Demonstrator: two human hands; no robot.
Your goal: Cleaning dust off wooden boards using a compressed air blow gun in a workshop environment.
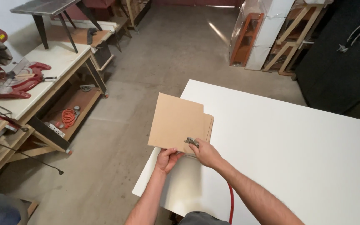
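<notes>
A stack of thin tan boards [176, 121] lies at the left corner of a white table [288, 150], partly overhanging its edge. My left hand [167, 159] grips the near edge of the boards from below. My right hand [205, 152] rests on the near edge beside it and holds a small grey metal tool [191, 141] against the top board. A red hose [230, 204] runs down under my right forearm.
A workbench [42, 79] stands at the left with a red mitre saw [9, 79], an orange cord [68, 117] on its lower shelf. Wooden frames [288, 46] and a wrapped shelf [246, 37] stand at the back. A dark cabinet [338, 62] fills the right.
</notes>
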